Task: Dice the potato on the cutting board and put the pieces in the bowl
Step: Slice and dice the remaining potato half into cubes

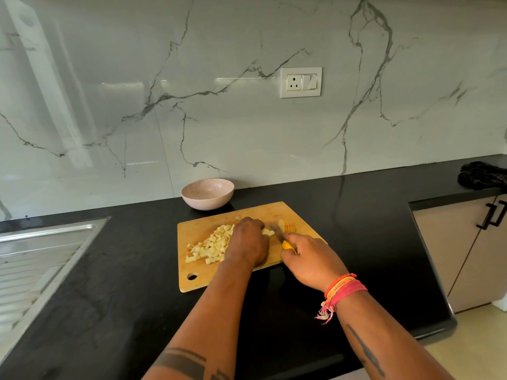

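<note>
A wooden cutting board (197,281) lies on the black counter. A heap of pale diced potato pieces (210,246) covers its left half. My left hand (247,242) presses down on potato strips (267,231) in the board's middle; most of them are hidden under the fingers. My right hand (310,263) grips the yellow handle of a knife (288,246), whose blade angles toward the strips. A sliced potato chunk (288,224) sits just beyond the blade. A pink bowl (207,193) stands behind the board by the wall, with nothing visible inside.
A steel sink drainboard (41,259) fills the left side of the counter (123,270). A dark cloth (482,175) lies at the far right. A drawer front with a black handle (491,215) is below the counter's right edge. A wall socket (301,82) is on the marble backsplash.
</note>
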Motion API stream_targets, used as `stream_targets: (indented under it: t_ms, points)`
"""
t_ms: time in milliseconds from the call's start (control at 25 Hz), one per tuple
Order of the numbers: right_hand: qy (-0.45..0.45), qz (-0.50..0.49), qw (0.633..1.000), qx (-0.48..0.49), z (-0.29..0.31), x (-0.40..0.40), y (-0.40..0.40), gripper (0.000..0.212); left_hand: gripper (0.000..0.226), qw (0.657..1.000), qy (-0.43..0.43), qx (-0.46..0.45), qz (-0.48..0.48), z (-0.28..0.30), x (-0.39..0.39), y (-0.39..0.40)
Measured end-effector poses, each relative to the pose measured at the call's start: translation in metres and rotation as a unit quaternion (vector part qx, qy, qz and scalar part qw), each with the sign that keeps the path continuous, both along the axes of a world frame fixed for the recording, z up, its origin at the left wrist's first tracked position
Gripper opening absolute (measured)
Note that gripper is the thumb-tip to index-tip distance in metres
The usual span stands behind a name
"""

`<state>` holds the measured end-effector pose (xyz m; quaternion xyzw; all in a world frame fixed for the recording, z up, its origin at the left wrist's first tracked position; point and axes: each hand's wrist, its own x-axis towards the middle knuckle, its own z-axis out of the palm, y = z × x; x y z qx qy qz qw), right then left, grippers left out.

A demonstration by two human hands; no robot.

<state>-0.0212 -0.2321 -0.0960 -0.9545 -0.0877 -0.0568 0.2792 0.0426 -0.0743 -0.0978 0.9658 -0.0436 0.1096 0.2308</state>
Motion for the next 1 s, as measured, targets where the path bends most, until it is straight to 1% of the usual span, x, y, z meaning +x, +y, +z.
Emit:
stream_targets:
  t_ms: [280, 400, 520, 640, 720, 800, 880, 1000]
  points:
    - [-0.012, 0.008, 1.0, -0.012, -0.003, -0.009, 0.005, 0.05, 0.04, 1.0, -0.016, -0.005, -0.006, 0.0, 0.004, 0.004]
    - [-0.02, -0.003, 1.0, -0.006, -0.004, -0.009, 0.007, 0.051, 0.041, 1.0, -0.019, 0.008, -0.01, 0.0, 0.004, 0.004]
    - [-0.041, -0.024, 0.998, -0.044, -0.003, -0.01, 0.013, 0.054, 0.04, 0.999, -0.019, 0.04, -0.015, 0.0, 0.005, 0.004]
    - [-0.06, -0.015, 0.995, -0.079, 0.0, -0.011, 0.022, 0.056, 0.037, 0.998, -0.014, 0.064, -0.013, -0.001, 0.006, 0.004]
    - [-0.061, -0.002, 0.993, -0.098, 0.001, -0.009, 0.026, 0.051, 0.035, 0.997, -0.021, 0.071, -0.012, -0.001, 0.006, 0.003]
    - [-0.062, 0.005, 0.992, -0.111, 0.003, -0.005, 0.03, 0.043, 0.034, 0.997, -0.021, 0.067, -0.012, 0.0, 0.007, 0.003]
    - [-0.056, 0.014, 0.992, -0.109, 0.006, 0.002, 0.033, 0.035, 0.032, 0.998, -0.022, 0.062, -0.01, 0.001, 0.007, 0.002]
    - [-0.051, 0.029, 0.993, -0.105, 0.006, 0.008, 0.032, 0.033, 0.031, 0.998, -0.028, 0.051, -0.004, 0.001, 0.006, 0.002]
